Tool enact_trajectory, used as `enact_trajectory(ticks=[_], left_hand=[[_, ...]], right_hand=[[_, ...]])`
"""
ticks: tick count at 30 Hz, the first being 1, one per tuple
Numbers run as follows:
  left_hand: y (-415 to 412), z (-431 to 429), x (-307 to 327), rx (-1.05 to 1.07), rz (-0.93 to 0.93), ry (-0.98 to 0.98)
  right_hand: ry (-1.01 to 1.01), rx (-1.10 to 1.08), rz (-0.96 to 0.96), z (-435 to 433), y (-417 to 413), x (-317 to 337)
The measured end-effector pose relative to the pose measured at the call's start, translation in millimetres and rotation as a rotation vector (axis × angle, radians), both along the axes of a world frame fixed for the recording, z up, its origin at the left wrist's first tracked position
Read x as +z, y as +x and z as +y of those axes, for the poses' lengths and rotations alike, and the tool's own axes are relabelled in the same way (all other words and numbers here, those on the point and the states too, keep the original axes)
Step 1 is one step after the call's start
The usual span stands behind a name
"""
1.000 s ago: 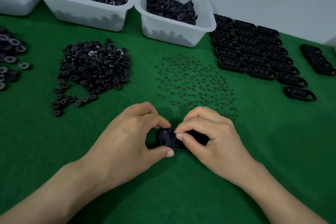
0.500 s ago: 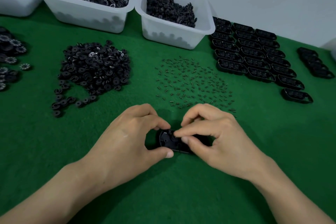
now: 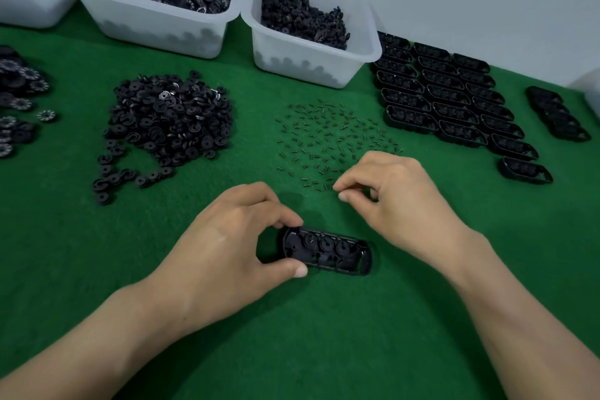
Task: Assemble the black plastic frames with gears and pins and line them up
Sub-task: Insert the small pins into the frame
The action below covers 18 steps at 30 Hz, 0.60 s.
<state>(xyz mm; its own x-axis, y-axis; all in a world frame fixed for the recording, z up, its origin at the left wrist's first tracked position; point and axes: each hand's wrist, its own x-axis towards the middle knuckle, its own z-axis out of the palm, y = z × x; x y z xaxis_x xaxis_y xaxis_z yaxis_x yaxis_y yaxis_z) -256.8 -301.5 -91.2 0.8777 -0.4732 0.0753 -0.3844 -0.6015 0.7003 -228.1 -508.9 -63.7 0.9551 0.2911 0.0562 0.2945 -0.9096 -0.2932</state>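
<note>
While my left hand (image 3: 227,237) pinches the left end of the frame (image 3: 328,252) on the felt (image 3: 324,334) before me, my right hand (image 3: 399,198), fingertips nearly closed at the pins (image 3: 331,140), holding one or not I cannot tell, might fumble so small a pin.

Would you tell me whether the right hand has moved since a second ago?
Yes. The right hand has left the frame and moved forward to the near edge of the scattered pins.
</note>
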Motion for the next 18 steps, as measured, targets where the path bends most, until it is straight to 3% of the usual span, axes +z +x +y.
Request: enact_trajectory(ticks=[5,11,18], left_hand=[[0,0,0,-0.004,0.002,0.003],[0,0,-1,0.0,0.003,0.005],[0,-1,-2,0.005,0.004,0.015]], right_hand=[[-0.126,0.024,0.049,6,0,5],[0.398,-0.055,0.119,1,-34,3],[0.46,0.036,0.007,5,-49,-16]])
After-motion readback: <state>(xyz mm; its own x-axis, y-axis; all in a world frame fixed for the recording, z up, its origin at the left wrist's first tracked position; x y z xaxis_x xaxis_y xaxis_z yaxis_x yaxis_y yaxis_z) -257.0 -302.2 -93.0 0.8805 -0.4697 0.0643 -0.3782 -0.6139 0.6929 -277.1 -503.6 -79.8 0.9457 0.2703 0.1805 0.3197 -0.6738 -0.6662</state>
